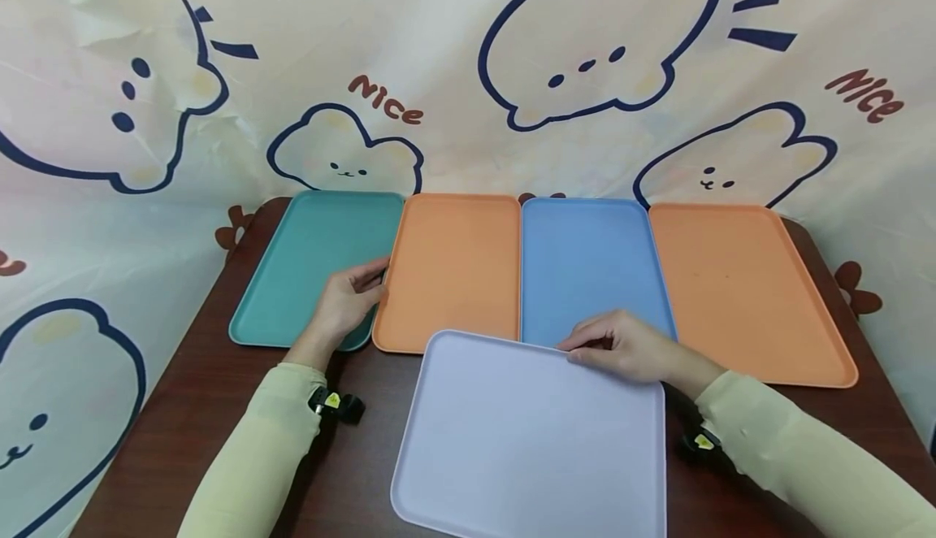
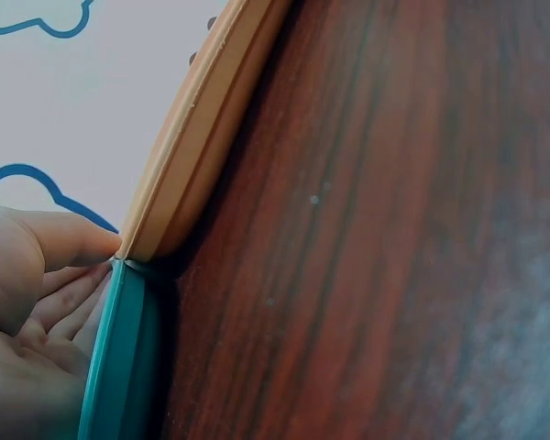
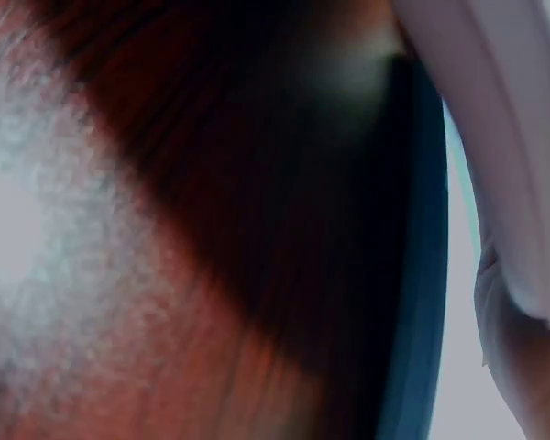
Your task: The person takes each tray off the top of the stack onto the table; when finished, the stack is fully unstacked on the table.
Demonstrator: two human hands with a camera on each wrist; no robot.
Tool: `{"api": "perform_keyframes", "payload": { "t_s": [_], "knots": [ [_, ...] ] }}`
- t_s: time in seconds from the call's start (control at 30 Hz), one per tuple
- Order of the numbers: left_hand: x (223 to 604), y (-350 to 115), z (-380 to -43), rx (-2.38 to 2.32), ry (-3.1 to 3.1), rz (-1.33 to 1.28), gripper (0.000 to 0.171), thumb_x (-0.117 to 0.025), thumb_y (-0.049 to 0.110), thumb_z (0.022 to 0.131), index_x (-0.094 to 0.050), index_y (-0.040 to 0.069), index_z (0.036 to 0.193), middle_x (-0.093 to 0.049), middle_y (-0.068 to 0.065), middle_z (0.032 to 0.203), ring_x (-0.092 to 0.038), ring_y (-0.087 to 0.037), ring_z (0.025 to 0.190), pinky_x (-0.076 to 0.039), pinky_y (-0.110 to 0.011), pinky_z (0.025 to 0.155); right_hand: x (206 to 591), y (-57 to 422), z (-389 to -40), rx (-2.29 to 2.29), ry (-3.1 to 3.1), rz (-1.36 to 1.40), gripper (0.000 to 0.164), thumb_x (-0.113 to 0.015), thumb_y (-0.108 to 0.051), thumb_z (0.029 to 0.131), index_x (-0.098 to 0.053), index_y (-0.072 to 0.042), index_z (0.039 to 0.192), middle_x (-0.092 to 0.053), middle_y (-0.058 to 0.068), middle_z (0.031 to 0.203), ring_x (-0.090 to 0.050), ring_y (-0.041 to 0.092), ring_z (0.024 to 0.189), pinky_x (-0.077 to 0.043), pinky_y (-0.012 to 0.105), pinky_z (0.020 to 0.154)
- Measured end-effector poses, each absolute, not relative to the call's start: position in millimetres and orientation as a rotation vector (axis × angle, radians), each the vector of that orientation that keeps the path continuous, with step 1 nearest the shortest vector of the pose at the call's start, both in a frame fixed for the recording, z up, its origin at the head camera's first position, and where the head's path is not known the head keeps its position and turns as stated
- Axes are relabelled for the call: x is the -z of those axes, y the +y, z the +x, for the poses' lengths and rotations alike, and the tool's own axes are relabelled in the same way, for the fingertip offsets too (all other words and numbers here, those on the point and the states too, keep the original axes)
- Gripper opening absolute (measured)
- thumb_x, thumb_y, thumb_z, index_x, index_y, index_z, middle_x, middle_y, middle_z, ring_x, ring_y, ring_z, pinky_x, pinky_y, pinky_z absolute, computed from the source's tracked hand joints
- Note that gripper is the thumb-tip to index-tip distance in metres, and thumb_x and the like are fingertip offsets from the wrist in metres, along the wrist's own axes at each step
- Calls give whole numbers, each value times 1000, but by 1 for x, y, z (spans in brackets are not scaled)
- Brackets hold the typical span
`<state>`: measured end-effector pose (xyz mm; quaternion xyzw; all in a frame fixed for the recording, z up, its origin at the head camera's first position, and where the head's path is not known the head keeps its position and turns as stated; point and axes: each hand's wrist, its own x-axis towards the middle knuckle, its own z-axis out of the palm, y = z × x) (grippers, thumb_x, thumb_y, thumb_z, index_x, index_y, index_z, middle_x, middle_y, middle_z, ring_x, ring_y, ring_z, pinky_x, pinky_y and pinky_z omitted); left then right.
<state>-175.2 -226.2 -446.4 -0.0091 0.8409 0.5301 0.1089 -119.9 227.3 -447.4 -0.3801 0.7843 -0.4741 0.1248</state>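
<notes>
My left hand reaches over the teal tray and touches the left rim of the inner orange tray. In the left wrist view the thumb meets the orange tray's corner, where it abuts the teal tray; the other fingers lie partly hidden behind the rims. My right hand pinches the far edge of a lavender tray, which overlaps the near edge of the blue tray. The right wrist view shows the lavender tray's underside and part of the hand.
A second orange tray lies at the right end of the row, beside the blue one. The trays rest on a dark brown wooden table. A cream cloth with cartoon prints hangs behind it.
</notes>
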Motion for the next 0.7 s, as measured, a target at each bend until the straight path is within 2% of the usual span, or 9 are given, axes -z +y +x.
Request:
{"api": "perform_keyframes", "payload": {
  "t_s": [0.2, 0.43, 0.7],
  "knots": [
    [446, -225, -175, -1553, 2482, -25, 53, -59, 7, 110, -50, 9, 162, -47, -16, 169, -46, -35, 157, -51, -48, 119, 442, 218, -117, 1240, 2348, -1174, 20, -74, -3, 101, -84, -9, 117, -82, 0, 108, -71, 5, 91, -62, 26, 78],
    [446, -227, -174, -1563, 2475, -47, 53, -60, 7, 109, -51, 11, 162, -47, -15, 169, -46, -35, 157, -49, -50, 121, 442, 208, -115, 1099, 2442, -1365, 21, -76, 1, 98, -84, -9, 114, -74, -4, 98, -58, 1, 84, -55, 22, 73],
    [446, -225, -174, -1575, 2464, -50, 54, -60, 7, 109, -51, 12, 162, -47, -14, 169, -45, -34, 157, -48, -51, 122, 447, 202, -111, 1019, 2530, -1381, 21, -80, -2, 95, -85, -11, 113, -70, -7, 96, -59, 1, 85, -55, 20, 73]
  ]
}}
